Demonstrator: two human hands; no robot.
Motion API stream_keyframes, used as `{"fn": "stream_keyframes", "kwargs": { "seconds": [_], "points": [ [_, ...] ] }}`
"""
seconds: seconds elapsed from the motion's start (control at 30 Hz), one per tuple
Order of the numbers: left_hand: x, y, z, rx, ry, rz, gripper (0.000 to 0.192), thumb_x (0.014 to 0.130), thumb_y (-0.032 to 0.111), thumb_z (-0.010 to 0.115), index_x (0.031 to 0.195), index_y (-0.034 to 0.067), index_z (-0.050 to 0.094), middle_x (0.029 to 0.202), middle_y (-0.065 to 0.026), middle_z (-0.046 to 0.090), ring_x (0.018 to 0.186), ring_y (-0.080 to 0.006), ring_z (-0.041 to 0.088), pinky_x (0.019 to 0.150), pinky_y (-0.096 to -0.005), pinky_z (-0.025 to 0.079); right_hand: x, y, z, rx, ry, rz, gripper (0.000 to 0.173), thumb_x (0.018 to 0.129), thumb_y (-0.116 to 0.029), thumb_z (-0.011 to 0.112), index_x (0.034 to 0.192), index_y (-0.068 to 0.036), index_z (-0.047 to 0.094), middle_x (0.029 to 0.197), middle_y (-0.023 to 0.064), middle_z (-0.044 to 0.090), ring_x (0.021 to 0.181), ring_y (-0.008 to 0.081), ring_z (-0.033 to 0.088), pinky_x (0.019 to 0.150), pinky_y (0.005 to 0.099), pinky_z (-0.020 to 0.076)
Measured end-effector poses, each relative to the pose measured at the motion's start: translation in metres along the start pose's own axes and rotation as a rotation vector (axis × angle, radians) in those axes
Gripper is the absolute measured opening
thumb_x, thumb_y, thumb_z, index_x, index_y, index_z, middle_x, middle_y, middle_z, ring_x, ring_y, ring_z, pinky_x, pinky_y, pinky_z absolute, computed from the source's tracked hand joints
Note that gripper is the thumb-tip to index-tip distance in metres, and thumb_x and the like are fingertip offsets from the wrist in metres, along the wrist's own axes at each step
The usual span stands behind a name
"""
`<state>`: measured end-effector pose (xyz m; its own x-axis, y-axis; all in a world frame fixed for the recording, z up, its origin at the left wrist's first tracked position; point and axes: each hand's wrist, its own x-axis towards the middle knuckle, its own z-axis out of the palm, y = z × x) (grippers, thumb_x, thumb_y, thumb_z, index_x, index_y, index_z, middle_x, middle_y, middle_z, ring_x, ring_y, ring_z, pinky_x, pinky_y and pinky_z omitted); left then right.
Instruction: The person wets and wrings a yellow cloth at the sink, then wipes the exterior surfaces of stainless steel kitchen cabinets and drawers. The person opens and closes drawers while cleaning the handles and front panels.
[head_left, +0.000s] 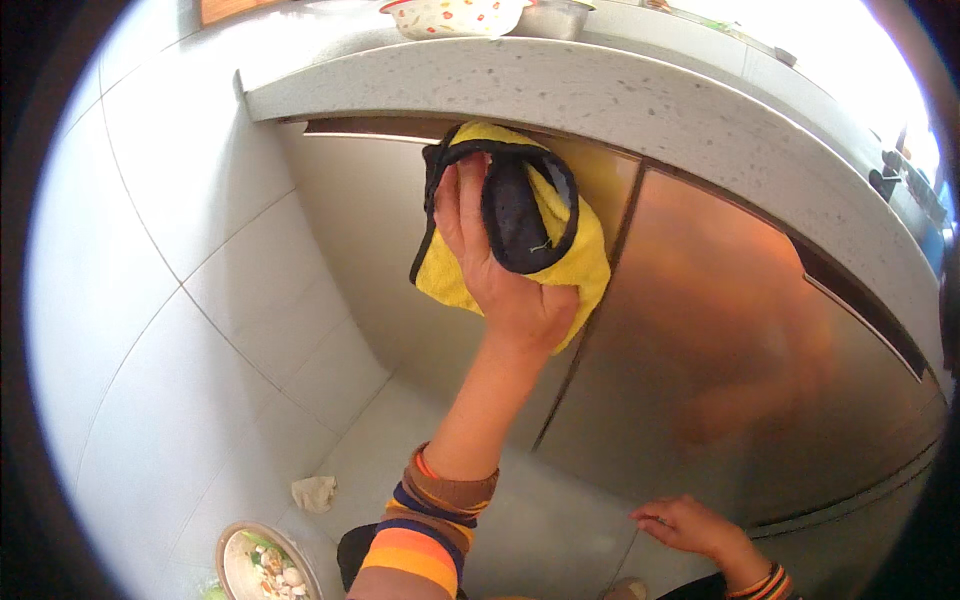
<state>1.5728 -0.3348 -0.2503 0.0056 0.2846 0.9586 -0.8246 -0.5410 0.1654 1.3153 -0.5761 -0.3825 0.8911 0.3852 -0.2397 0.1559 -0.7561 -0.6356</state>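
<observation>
My left hand (510, 292) presses a yellow cloth with a black border (589, 277) against the upper part of the left cabinet door (352, 217), beside the seam between two doors. Folds of the cloth wrap over some of my fingers and hide them. Down at the lower right, my right hand (690, 525) hangs free in front of the right cabinet door (712, 337), fingers loosely bent and nothing held. That door has a shiny surface with an orange reflection. A speckled stone countertop (600, 82) runs just above both doors.
On the countertop stand a patterned bowl with a red rim (457, 19) and a metal bowl (553, 21). White tiled wall (247, 300) closes off the left side. A bin with food scraps (225, 551) and a crumpled pale scrap (315, 493) are on the floor.
</observation>
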Motion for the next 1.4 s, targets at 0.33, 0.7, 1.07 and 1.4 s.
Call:
{"fn": "stream_keyframes", "kwargs": {
  "seconds": [0.33, 0.7, 1.07, 1.4],
  "points": [
    [-0.012, 0.056, 0.015, -0.063, -0.153, 0.107, 0.063, 0.084, 0.037, 0.060, 0.129, -0.006, 0.054, 0.139, -0.0213, 0.048, 0.128, -0.0447, 0.040, 0.108, -0.0515, 0.030, 0.006, -0.001, 0.001, -0.016, 0.033, -0.089, 0.023, 0.091, -0.021, 0.060, 0.107, -0.006, 0.067, 0.106, 0.0157, 0.068, 0.096, 0.0379, 0.064, 0.083, 0.0441, 0.0526],
    [-0.023, 0.071, 0.019, -0.264, -0.398, 0.300, 0.057, 0.071, 0.031, 0.066, 0.123, 0.009, 0.063, 0.136, -0.0102, 0.053, 0.136, -0.0347, 0.040, 0.109, -0.0588, 0.025, 0.033, -0.007, 0.006, -0.038, -0.055, -0.067, 0.024, 0.092, -0.021, 0.058, 0.108, -0.005, 0.066, 0.108, 0.0161, 0.067, 0.099, 0.0373, 0.063, 0.086, 0.0444, 0.0516],
    [0.003, -0.001, 0.000, 0.018, -0.039, 0.020, 0.082, 0.076, 0.049, 0.065, 0.139, 0.000, 0.046, 0.145, -0.0173, 0.042, 0.138, -0.0407, 0.033, 0.110, -0.0578, 0.020, 0.033, 0.003, 0.011, -0.026, -0.095, -0.071, 0.027, 0.093, -0.024, 0.059, 0.111, -0.005, 0.066, 0.109, 0.0170, 0.067, 0.099, 0.0375, 0.064, 0.086, 0.0431, 0.0520],
    [-0.015, 0.029, 0.003, -0.015, -0.304, 0.081, 0.067, 0.077, 0.041, 0.060, 0.134, 0.008, 0.056, 0.136, -0.0124, 0.051, 0.135, -0.0373, 0.040, 0.112, -0.0599, 0.018, 0.035, 0.002, 0.010, -0.061, -0.091, -0.054, 0.027, 0.092, -0.022, 0.061, 0.111, -0.004, 0.066, 0.108, 0.0182, 0.067, 0.097, 0.0379, 0.065, 0.084, 0.0421, 0.0529]
  ]
}}
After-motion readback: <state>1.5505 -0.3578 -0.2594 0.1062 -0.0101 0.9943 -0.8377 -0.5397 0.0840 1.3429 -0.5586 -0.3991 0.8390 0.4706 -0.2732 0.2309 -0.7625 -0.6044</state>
